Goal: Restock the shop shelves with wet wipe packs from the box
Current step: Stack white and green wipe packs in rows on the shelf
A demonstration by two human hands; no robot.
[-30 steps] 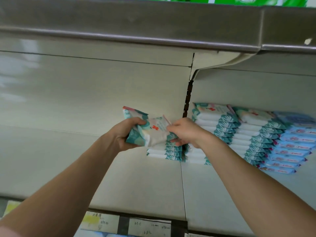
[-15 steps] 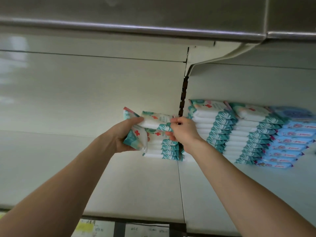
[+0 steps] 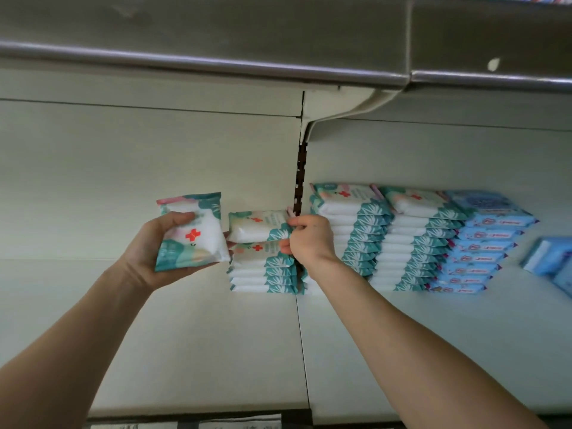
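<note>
My left hand (image 3: 161,252) is closed around a spare pack (image 3: 192,233) of wipes, held tilted with its red-cross face toward me, just left of the short stack (image 3: 263,267) at the back of the shelf (image 3: 185,335). My right hand (image 3: 309,239) pinches the right end of the top pack (image 3: 260,226) on that stack, fingers curled on its sealed edge. That top pack lies flat, long axis running left to right, like the ones under it. The taller stacks (image 3: 356,230) stand just to the right, past the slotted upright (image 3: 299,181). I judge the spare pack goes on top next: it must swing flat and travel a short way right, and my left hand is already nearest. The box is out of view.
</note>
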